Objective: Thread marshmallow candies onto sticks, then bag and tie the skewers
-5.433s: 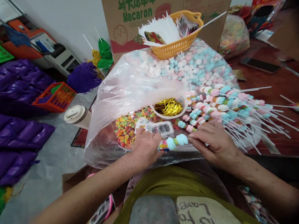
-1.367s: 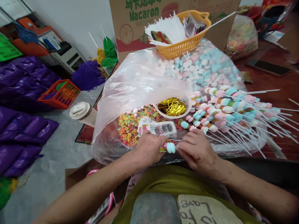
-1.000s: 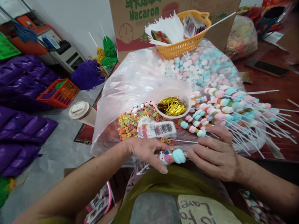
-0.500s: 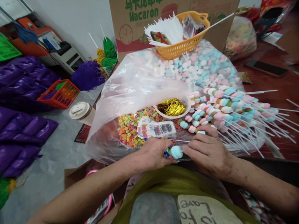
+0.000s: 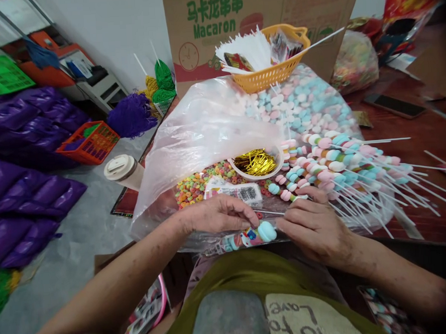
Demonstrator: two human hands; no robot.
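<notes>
A marshmallow skewer (image 5: 267,231) with a pale blue end lies sideways near the table's front edge, its left part inside a printed clear wrapper (image 5: 230,242). Over it is my left hand (image 5: 221,214), loosely bent, fingers apart and not wrapped around it; the fingertips are by the blue marshmallow. My right hand (image 5: 316,227) is closed at the skewer's right end, its fingers hiding the stick. Just beyond my hands, a stack of flat printed wrappers (image 5: 243,193) rests on small colourful candy rings (image 5: 190,188).
A white bowl (image 5: 280,165) holds gold ties. Several finished-looking marshmallow skewers (image 5: 335,166) are piled at right. Behind are loose marshmallows (image 5: 302,103) under plastic, a yellow basket (image 5: 254,81) of white sticks and a cardboard box (image 5: 209,53). A lidded cup (image 5: 129,174) stands left, a phone (image 5: 395,105) right.
My left hand has loosened from around the skewer and risen slightly, uncovering the wrapped part beneath it. My right hand stays closed at the stick end.
</notes>
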